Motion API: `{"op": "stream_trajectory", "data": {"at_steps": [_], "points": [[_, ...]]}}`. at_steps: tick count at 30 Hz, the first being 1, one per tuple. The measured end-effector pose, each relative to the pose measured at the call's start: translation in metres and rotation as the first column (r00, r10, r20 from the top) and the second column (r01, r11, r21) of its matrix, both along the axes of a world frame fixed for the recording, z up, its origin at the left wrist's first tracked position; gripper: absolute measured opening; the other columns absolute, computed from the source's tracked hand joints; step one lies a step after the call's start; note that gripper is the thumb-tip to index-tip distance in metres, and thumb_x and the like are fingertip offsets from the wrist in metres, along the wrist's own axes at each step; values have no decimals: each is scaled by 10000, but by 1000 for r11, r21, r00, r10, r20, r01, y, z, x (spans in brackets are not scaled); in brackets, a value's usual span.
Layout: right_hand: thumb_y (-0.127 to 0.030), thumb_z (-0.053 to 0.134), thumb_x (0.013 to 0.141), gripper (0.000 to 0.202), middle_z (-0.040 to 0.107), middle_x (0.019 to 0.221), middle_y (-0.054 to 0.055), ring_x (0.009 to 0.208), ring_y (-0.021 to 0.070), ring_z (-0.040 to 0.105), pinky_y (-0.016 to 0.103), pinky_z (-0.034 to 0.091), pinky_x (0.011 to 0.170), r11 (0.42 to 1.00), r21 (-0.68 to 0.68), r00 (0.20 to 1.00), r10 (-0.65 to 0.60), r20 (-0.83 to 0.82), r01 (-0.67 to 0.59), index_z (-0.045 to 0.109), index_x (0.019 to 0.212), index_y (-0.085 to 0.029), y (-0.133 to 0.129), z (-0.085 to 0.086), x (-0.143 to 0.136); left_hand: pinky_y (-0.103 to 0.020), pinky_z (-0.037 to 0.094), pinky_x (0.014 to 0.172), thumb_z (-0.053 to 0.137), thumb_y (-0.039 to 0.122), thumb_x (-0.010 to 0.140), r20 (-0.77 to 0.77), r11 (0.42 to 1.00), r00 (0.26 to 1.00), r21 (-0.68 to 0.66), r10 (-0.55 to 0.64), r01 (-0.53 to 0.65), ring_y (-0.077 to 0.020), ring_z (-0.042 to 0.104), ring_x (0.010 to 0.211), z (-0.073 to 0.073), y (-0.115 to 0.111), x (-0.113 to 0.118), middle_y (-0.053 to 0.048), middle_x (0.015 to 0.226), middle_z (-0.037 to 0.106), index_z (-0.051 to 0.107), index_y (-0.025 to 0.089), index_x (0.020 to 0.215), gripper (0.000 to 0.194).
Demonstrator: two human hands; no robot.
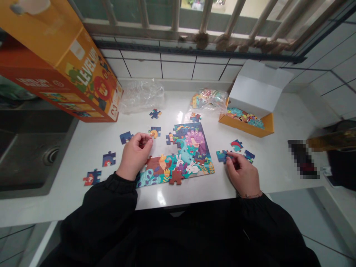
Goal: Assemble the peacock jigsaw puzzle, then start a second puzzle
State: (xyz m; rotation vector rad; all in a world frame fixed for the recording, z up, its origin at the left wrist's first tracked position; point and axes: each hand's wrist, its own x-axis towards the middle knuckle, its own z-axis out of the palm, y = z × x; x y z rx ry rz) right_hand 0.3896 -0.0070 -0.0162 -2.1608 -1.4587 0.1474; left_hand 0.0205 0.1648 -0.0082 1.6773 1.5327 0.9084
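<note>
A partly joined jigsaw puzzle (191,148) with animals lies on the counter between my hands. My left hand (136,154) is over its left side, fingers curled against the thumb; anything inside is hidden. Just beyond those fingertips is a puzzle piece with a yellow shape (155,132). To the right of the puzzle, my right hand (243,172) pinches a blue-green puzzle piece (221,156) by its right edge. Near this hand lie a red-and-teal piece (236,145) and a dark blue piece (249,156). A brown piece (176,177) rests over the puzzle's lower edge.
Several loose pieces lie at left, including a red-and-blue one (92,177), near the sink (52,174). Behind stand a large orange box (91,81), clear plastic packaging (143,94), a bag of pieces (208,99) and an open yellow box (246,127) holding pieces.
</note>
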Motion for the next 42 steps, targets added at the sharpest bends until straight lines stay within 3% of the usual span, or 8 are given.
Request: {"op": "stream_trajectory", "data": {"at_steps": [7, 11, 15, 19, 24, 29, 33, 42], "points": [[-536, 621, 1013, 364, 688, 766, 8, 681, 193, 634, 315, 415, 641, 995, -28, 993, 96, 64, -95, 763, 1123, -219, 5, -3, 0, -344, 541, 717, 646, 419, 983, -192, 974, 955, -20, -225, 226, -222, 699, 778, 40, -48, -7, -8, 886, 759, 720, 279, 990, 158], [-535, 621, 1004, 343, 665, 729, -4, 659, 187, 620, 309, 374, 616, 998, -34, 996, 61, 62, -59, 762, 1072, -229, 7, -2, -2, -376, 557, 741, 603, 442, 1019, -246, 923, 890, -68, -384, 379, -250, 717, 830, 45, -67, -17, -33, 926, 768, 730, 301, 966, 198], [-512, 627, 988, 313, 665, 717, -10, 654, 188, 625, 302, 355, 605, 998, -53, 997, 21, 78, -17, 764, 1080, -245, 8, -4, -2, -422, 575, 809, 571, 443, 1029, -304, 920, 871, -57, -387, 389, -279, 723, 880, 44, -66, -23, -55, 949, 761, 720, 302, 927, 228], [-484, 605, 982, 309, 674, 722, 1, 655, 194, 626, 300, 349, 604, 999, -47, 995, 16, 94, -11, 768, 1075, -238, 9, -5, -2, -440, 573, 901, 582, 389, 1012, -393, 926, 857, 33, -333, 375, -284, 712, 908, 47, -38, -19, -60, 975, 760, 704, 280, 931, 183], [-469, 592, 974, 310, 684, 733, 8, 661, 197, 631, 303, 344, 608, 999, -43, 995, 12, 100, -7, 768, 1074, -235, 10, -4, -3, -477, 537, 1072, 590, 312, 975, -516, 916, 805, 88, -293, 391, -315, 697, 1087, 43, 36, 3, -110, 1130, 759, 730, 224, 1089, 201], [-452, 576, 979, 301, 686, 744, 5, 646, 185, 607, 303, 325, 597, 998, -55, 995, 22, 98, -16, 762, 1074, -235, 11, -2, -3, -523, 504, 1113, 648, 338, 951, -628, 969, 771, 107, -108, 223, -392, 653, 1199, 25, 100, 33, -215, 1186, 695, 723, 121, 1184, 327], [-459, 581, 988, 298, 698, 759, 4, 657, 185, 614, 300, 331, 606, 998, -58, 996, 20, 92, -15, 757, 1086, -240, 11, -2, -3, -562, 491, 1096, 704, 381, 932, -614, 982, 788, 113, -49, 149, -436, 644, 1192, 13, 122, 48, -269, 1222, 656, 727, 87, 1119, 350], [-469, 562, 1002, 319, 697, 754, 16, 647, 194, 608, 306, 330, 605, 998, -59, 996, 23, 87, -18, 760, 1090, -234, 11, -2, -3, -444, 526, 1051, 799, 377, 887, -561, 984, 825, 98, -71, 152, -335, 673, 1108, 0, 141, 39, -173, 1108, 701, 725, 155, 1071, 297]]}}
